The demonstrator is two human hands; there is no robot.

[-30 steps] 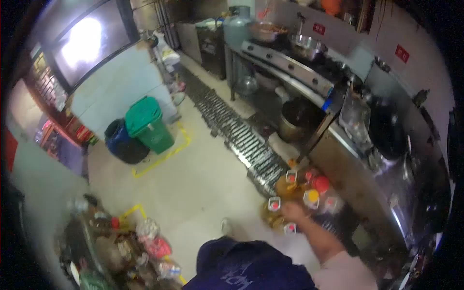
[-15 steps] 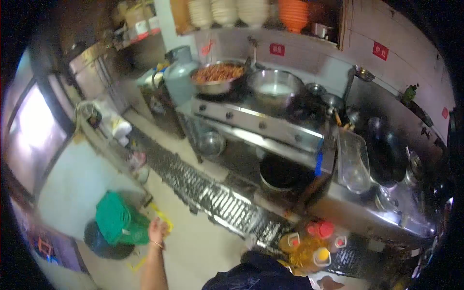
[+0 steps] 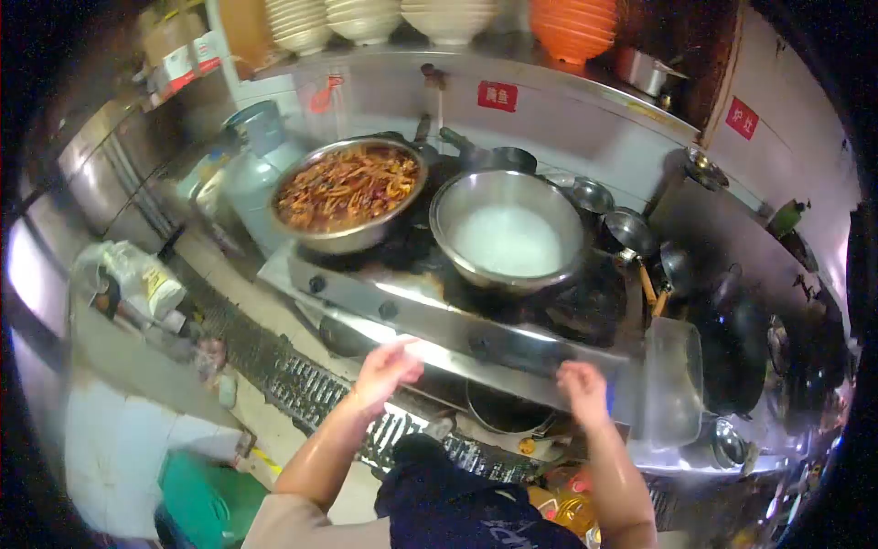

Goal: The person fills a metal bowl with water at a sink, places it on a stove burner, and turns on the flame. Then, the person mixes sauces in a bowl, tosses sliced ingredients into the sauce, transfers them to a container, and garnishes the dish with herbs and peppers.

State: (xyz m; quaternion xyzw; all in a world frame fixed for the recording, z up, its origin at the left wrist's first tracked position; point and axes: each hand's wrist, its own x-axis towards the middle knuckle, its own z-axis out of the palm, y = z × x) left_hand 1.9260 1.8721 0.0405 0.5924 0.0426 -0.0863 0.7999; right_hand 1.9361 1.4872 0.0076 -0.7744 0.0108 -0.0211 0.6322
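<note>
My left hand (image 3: 389,373) is in front of the stove's steel front panel (image 3: 439,329), with loosely bent fingers parted and nothing in them. Farther right, my right hand (image 3: 583,389) hovers before the same panel, its fingers curled in and no object visible in it. Beyond the hands, a wide steel basin (image 3: 439,215) holds cloudy whitish liquid (image 3: 508,240) on the stove top. Left of it stands another steel basin (image 3: 343,240), full of reddish-brown food pieces (image 3: 347,188) in dark sauce. Both hands are apart from the basins.
A gas cylinder (image 3: 251,183) stands left of the stove. Small pans (image 3: 629,231) and a clear plastic tray (image 3: 672,380) lie to the right. Stacked bowls (image 3: 448,20) fill the shelf above. A floor grate (image 3: 302,380), oil bottles (image 3: 574,512) and a green bin (image 3: 206,503) are below.
The view has moved closer to the stove and its basins. My left hand has come away from beside the green bin to the stove front, and my right hand has come into view.
</note>
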